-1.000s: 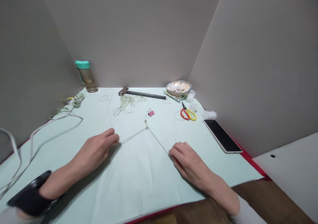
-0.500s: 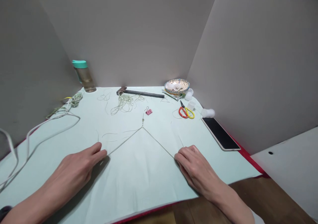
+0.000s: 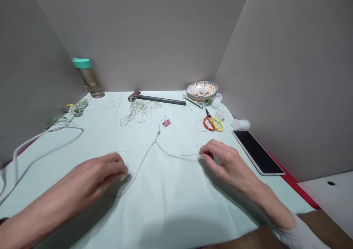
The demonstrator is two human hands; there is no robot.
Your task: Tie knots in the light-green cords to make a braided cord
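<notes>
A thin pale green cord point(image 3: 176, 156) runs from a small knot fixed on the cloth, near a pin point(image 3: 159, 132), and splits into two sides. My right hand point(image 3: 223, 160) pinches the end of the right side, which sags slightly. On the left, loose strands curve down past the fingertips of my left hand point(image 3: 107, 171). Its fingers are curled together, and what they hold, if anything, is hidden. A pink binder clip point(image 3: 166, 122) lies just beyond the knot.
Behind are a hammer point(image 3: 162, 100), a tangle of cord point(image 3: 138, 111) and a bottle point(image 3: 92, 81). To the right lie scissors point(image 3: 213, 124), a woven bowl point(image 3: 202, 97), small white containers point(image 3: 241, 124) and a phone point(image 3: 257, 153). A white cable point(image 3: 33, 135) crosses the left side.
Both sides of the cord were taut and now hang slack. My right hand has moved farther from me and slightly right. My left hand has shifted a little to the right.
</notes>
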